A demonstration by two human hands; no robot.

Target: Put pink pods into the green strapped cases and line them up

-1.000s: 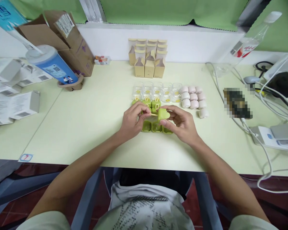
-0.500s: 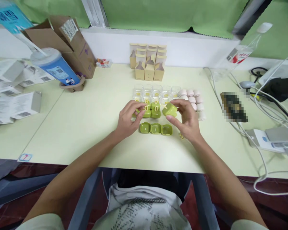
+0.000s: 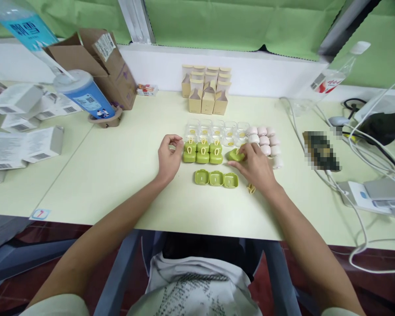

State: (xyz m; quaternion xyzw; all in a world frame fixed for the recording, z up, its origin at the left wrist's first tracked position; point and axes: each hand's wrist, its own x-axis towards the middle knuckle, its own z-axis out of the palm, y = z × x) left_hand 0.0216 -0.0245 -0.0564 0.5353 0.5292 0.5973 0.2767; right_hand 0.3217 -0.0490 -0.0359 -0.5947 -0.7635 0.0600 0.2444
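My right hand (image 3: 257, 166) pinches a small green lid-like cup with a yellow loop (image 3: 235, 154), low over the table or resting on it; I cannot tell which. To its left stand several closed green cases (image 3: 202, 156) in two rows, each with a yellow loop on top. My left hand (image 3: 170, 159) is beside their left end, fingers loosely bent and holding nothing. Nearer to me, three hollow green cups (image 3: 216, 178) lie in a row with their insides up. Yellow loops (image 3: 251, 188) lie below my right wrist.
Clear plastic cups with yellow marks (image 3: 217, 129) and pale pink-white rounded pieces (image 3: 264, 141) sit behind the green cases. Small open cardboard boxes (image 3: 208, 104) stand by the wall. A blue drink cup (image 3: 88, 97) and white boxes (image 3: 16, 151) are left, cables (image 3: 294, 118) right.
My right hand has lowered the green lid-like cup toward the table, right of the cases. My left hand has drawn back leftward from the green cases. The view has shifted slightly.
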